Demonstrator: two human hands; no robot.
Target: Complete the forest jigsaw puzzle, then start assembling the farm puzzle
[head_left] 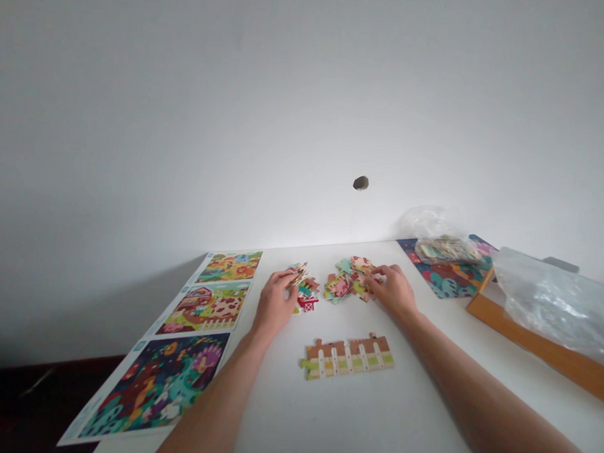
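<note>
My left hand (277, 297) is closed round a small bunch of puzzle pieces (300, 274), thumb and fingers pinching them above the table. More loose pieces, one with a red barn part (307, 305), lie just right of that hand. My right hand (392, 289) reaches into a second heap of puzzle pieces (340, 286), its fingertips closed on a piece at the heap's right side. Nearer to me lies a joined strip of puzzle (349, 357) showing a white fence on brown and green.
A sheet with three printed pictures (206, 307) lies along the table's left edge. Back right, a clear bag of pieces (446, 249) rests on a dark picture sheet (452, 280). A cardboard box (537, 342) with clear plastic (553, 304) stands at right. The wall (305, 153) closes the back.
</note>
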